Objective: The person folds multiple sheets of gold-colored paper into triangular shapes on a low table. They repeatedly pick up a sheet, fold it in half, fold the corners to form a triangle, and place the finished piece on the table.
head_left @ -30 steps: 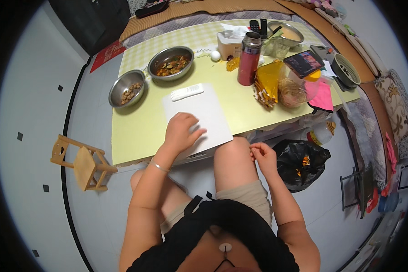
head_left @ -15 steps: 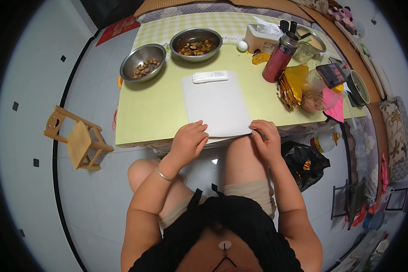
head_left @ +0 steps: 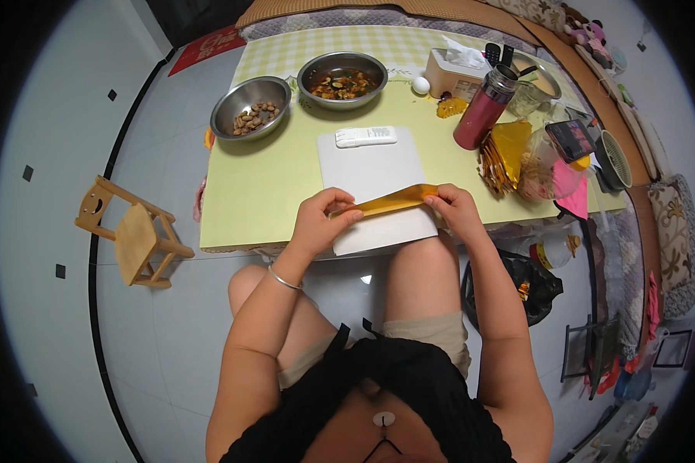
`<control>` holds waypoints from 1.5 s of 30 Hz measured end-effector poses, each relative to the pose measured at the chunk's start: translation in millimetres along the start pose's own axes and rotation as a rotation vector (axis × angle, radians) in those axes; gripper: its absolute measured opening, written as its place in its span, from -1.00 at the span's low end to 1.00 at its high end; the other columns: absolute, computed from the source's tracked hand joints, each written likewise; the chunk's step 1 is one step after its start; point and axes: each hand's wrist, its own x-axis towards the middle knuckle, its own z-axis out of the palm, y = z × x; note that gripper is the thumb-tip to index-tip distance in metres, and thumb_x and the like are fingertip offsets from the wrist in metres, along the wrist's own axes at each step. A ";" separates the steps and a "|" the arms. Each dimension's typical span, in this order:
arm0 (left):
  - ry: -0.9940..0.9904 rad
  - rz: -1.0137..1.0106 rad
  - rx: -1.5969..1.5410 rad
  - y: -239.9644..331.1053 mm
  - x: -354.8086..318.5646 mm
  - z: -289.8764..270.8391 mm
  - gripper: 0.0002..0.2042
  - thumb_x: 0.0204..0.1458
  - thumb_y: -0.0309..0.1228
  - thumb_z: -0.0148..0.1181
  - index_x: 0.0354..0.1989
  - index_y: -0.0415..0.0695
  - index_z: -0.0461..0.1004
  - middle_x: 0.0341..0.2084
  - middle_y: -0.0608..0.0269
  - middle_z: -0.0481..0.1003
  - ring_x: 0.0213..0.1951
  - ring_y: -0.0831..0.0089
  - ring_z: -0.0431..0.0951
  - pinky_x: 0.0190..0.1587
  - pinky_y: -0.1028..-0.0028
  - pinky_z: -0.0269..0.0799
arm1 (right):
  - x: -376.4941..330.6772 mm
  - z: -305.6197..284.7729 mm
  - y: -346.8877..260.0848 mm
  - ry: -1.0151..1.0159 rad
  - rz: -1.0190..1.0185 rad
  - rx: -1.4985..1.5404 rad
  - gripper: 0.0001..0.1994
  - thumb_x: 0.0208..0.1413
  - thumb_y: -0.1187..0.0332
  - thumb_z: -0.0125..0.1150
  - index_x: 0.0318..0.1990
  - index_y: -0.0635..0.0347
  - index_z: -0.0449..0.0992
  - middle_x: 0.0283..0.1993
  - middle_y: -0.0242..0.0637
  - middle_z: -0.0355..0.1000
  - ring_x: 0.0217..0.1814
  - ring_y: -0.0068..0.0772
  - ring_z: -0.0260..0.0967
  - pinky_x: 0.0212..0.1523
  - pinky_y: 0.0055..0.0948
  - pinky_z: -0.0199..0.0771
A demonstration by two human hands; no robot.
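Note:
A strip of shiny gold paper [head_left: 394, 202] stretches between my two hands, just above a white sheet-like pad [head_left: 374, 166] at the table's near edge. Its left end is pinched between the thumb and fingers of my left hand [head_left: 322, 218]. My right hand [head_left: 457, 208] grips the other end the same way. A white flat case-like object [head_left: 365, 136] rests on the far end of the pad. Beyond it stand two steel bowls: one with brown nuts or beans [head_left: 228, 96], the other with vegetable pieces in dark liquid [head_left: 316, 69].
To the right are a red thermos [head_left: 483, 112], a stack of gold paper [head_left: 508, 150], a phone [head_left: 570, 140] and a tissue box [head_left: 449, 77]. An egg [head_left: 421, 85] lies near the box. On the floor are a small wooden chair [head_left: 135, 239] and a black bag [head_left: 544, 297].
The gold paper strip has appeared between my hands, which were at the pad's near edge before. Both hands have risen slightly, and their fingers have closed on the strip's ends.

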 end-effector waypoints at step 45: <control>-0.249 0.443 0.817 -20.9 42.2 -3.4 -0.64 0.19 -0.38 0.14 0.18 0.06 0.53 0.29 -0.12 0.35 0.33 -0.11 0.31 0.32 0.20 0.29 | 60.1 34.4 -25.0 0.288 0.084 -0.596 -0.67 0.04 0.22 0.40 -0.12 0.22 0.52 -0.08 -0.01 0.54 -0.01 -0.01 0.50 -0.07 -0.15 0.51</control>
